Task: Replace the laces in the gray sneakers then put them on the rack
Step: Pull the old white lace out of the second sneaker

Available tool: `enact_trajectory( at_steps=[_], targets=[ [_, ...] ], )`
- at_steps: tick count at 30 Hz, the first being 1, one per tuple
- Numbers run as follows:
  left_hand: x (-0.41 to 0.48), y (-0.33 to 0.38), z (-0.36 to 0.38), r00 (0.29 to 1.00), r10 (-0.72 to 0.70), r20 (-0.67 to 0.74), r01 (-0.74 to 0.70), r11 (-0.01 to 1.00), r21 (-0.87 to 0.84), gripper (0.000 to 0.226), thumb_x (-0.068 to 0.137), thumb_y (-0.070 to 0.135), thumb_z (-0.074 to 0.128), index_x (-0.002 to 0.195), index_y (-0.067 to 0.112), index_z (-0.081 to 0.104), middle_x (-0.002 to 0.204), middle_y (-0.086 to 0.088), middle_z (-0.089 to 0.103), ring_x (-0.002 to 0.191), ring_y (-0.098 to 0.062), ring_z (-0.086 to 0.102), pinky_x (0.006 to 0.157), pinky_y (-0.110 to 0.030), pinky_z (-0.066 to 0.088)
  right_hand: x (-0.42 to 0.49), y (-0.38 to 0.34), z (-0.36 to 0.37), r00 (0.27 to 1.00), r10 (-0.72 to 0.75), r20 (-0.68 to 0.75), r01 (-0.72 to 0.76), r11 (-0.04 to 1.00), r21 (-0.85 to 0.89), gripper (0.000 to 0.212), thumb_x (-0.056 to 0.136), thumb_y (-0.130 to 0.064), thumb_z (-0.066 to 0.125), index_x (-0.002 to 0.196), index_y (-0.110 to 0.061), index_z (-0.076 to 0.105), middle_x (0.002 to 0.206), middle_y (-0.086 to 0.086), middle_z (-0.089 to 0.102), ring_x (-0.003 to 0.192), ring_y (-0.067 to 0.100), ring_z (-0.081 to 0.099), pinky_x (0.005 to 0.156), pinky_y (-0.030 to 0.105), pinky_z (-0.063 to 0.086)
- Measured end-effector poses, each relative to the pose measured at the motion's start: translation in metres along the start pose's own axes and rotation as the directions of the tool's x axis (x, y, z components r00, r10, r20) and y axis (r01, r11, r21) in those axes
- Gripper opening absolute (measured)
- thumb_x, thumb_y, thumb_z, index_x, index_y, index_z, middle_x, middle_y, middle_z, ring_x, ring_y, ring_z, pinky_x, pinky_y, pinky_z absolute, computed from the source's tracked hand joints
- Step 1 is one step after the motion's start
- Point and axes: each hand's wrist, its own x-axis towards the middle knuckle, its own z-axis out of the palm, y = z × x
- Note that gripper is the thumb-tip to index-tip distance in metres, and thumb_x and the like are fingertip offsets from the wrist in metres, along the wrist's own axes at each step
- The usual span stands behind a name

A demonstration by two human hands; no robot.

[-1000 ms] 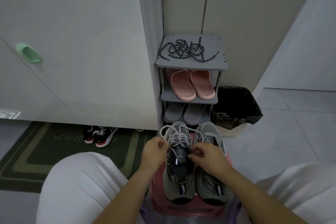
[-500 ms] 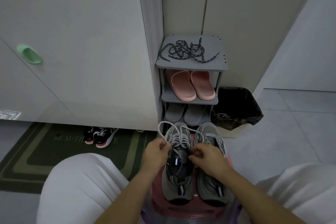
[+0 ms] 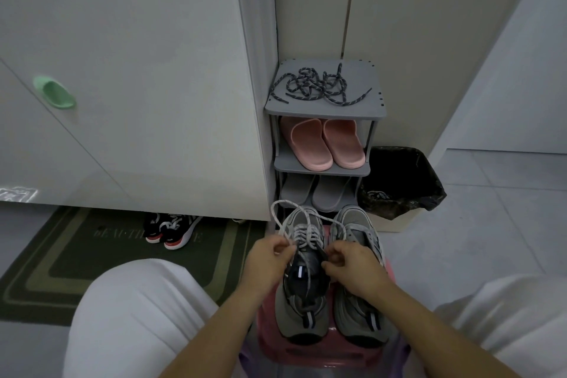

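- Left hand (image 3: 270,258) and right hand (image 3: 352,267): each pinches the pale lace (image 3: 273,209) of the left gray sneaker (image 3: 302,313).
- Right gray sneaker (image 3: 359,316): beside it, both on a pink stool (image 3: 322,356).
- Rack (image 3: 325,110): dark laces (image 3: 319,87) on the top shelf.

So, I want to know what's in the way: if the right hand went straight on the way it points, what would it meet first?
Likely the left sneaker: the right hand points up-left at its laced top, pinching the lace. The left hand lies just beyond.

I count two gray sneakers (image 3: 302,316); two pink slippers (image 3: 310,147); two gray slippers (image 3: 329,193); two black sneakers (image 3: 171,227); one rack (image 3: 362,107); one bin (image 3: 399,181); one mat (image 3: 76,255); one tangle of dark laces (image 3: 319,87).
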Motion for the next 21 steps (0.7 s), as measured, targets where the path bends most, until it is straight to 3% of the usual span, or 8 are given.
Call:
enact_trajectory(
  at_steps=[4,6,9,11,15,18,19,21],
  targets=[
    [0.0009,-0.0020,0.0036,0.997,0.027,-0.070,-0.019,0.994,0.106,0.023,0.090,0.021,0.061,0.068,0.020,0.056,0.067,0.005,0.061,0.064,-0.010,0.058,0.063,-0.026,0.046,-0.0002,-0.0004,0.0001,1.000,0.001,0.000,-0.001,1.000,-0.004,0.024,0.085,-0.022,0.065,0.106,-0.012,0.065,0.101,0.002,0.069,0.088,0.010,0.061,0.077,0.018,0.046],
    [0.0028,0.0000,0.0010,0.994,-0.077,-0.083,0.072,0.995,-0.066,0.022,0.095,0.015,0.052,0.073,0.016,0.053,0.075,-0.004,0.065,0.066,-0.014,0.062,0.063,-0.028,0.050,-0.0003,0.0001,-0.0002,1.000,0.004,0.004,-0.004,1.000,0.004,0.024,0.085,-0.022,0.065,0.106,-0.011,0.065,0.101,0.003,0.069,0.090,0.011,0.062,0.078,0.019,0.048],
    [0.0016,0.0063,0.0010,0.969,-0.233,-0.088,0.180,0.900,-0.398,0.022,0.100,0.007,0.036,0.080,0.009,0.043,0.074,-0.011,0.063,0.051,-0.012,0.061,0.044,-0.019,0.046,-0.0009,0.0002,-0.0006,1.000,0.004,0.007,-0.005,1.000,0.006,0.024,0.085,-0.023,0.065,0.106,-0.012,0.065,0.102,0.003,0.069,0.092,0.011,0.063,0.079,0.019,0.048],
    [0.0020,0.0047,0.0021,0.963,-0.253,-0.090,0.184,0.867,-0.464,0.022,0.101,0.009,0.034,0.080,0.010,0.041,0.073,-0.009,0.062,0.046,-0.010,0.061,0.042,-0.020,0.044,-0.0010,0.0000,-0.0006,1.000,0.003,0.006,-0.003,1.000,0.003,0.025,0.085,-0.023,0.065,0.108,-0.012,0.065,0.104,0.003,0.069,0.092,0.010,0.062,0.078,0.016,0.045],
    [0.0024,-0.0005,0.0042,0.993,-0.105,-0.050,0.095,0.980,-0.178,0.018,0.094,0.025,0.054,0.079,0.015,0.052,0.079,-0.001,0.061,0.068,-0.013,0.060,0.064,-0.030,0.049,-0.0002,-0.0008,-0.0002,1.000,-0.002,-0.001,0.002,1.000,-0.002,0.026,0.085,-0.023,0.065,0.109,-0.011,0.064,0.105,0.003,0.068,0.090,0.008,0.060,0.076,0.014,0.042],
    [0.0027,-0.0023,0.0068,0.998,-0.016,-0.060,0.019,0.999,0.047,0.024,0.091,0.022,0.058,0.069,0.019,0.049,0.069,0.004,0.053,0.066,-0.013,0.051,0.066,-0.027,0.042,0.0001,-0.0018,-0.0003,1.000,-0.013,-0.004,0.013,1.000,-0.009,0.024,0.085,-0.022,0.065,0.107,-0.010,0.065,0.103,0.002,0.068,0.086,0.006,0.057,0.073,0.012,0.041],
    [0.0030,-0.0024,0.0075,0.997,-0.018,-0.075,0.022,0.998,0.053,0.025,0.093,0.021,0.055,0.070,0.020,0.046,0.068,0.003,0.052,0.065,-0.013,0.050,0.065,-0.028,0.042,-0.0001,-0.0020,-0.0004,1.000,-0.015,-0.004,0.015,1.000,-0.011,0.024,0.085,-0.022,0.064,0.107,-0.010,0.064,0.103,0.002,0.068,0.085,0.005,0.056,0.073,0.012,0.040],
    [0.0035,-0.0013,0.0067,0.987,-0.106,-0.120,0.087,0.985,-0.151,0.021,0.098,0.017,0.044,0.077,0.015,0.044,0.072,-0.003,0.057,0.062,-0.017,0.055,0.061,-0.033,0.049,-0.0005,-0.0019,-0.0008,1.000,-0.018,-0.003,0.018,1.000,-0.016,0.025,0.086,-0.022,0.064,0.107,-0.010,0.064,0.104,0.002,0.068,0.085,0.004,0.055,0.073,0.012,0.040]
  ],
)
